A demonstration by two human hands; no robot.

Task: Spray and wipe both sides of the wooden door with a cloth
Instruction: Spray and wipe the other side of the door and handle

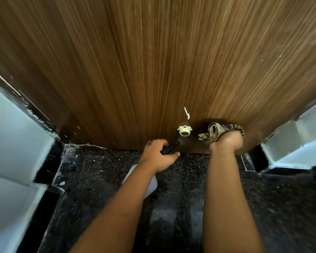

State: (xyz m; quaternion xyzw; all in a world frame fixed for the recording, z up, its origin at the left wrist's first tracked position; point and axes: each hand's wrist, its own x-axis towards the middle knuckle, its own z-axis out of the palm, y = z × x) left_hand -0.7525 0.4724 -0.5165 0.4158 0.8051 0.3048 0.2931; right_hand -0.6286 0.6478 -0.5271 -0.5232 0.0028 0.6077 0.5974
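The right hand (226,141) clutches the cloth (220,132) against the door (153,61); the left hand (159,154) grips what seems a spray bottle (169,149) — overspray may wet the floor (190,198) — slippery.

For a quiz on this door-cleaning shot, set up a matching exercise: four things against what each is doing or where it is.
Things:
1. left hand
2. right hand
3. striped cloth
4. cream door stopper

States:
A. pressed against the wooden door
B. grips the spray bottle's black trigger head
C. fixed low on the door, between the hands
D. holds the cloth

Pairs: 1-B, 2-D, 3-A, 4-C
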